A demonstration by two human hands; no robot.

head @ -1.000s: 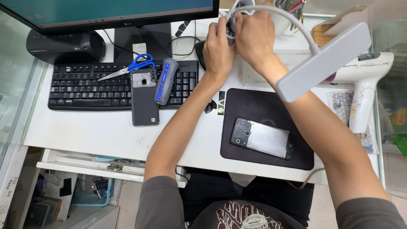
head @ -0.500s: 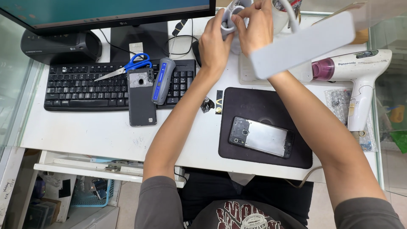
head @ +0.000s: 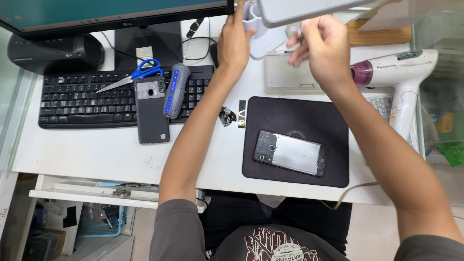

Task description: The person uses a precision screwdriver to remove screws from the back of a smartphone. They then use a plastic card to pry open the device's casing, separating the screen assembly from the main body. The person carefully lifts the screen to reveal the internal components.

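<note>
The left hand (head: 235, 41) grips the white lamp neck (head: 252, 17) with closed fingers, steadying it, while the right hand (head: 325, 46), fingers curled, pinches something unclear beneath the lamp head (head: 309, 8) above the desk (head: 96, 154).

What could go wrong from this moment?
The left hand and right hand work at the white lamp directly above the desk; a slip might drop it toward the opened phone on the black mat. The scissors resting loosely on the keyboard may get knocked.
</note>
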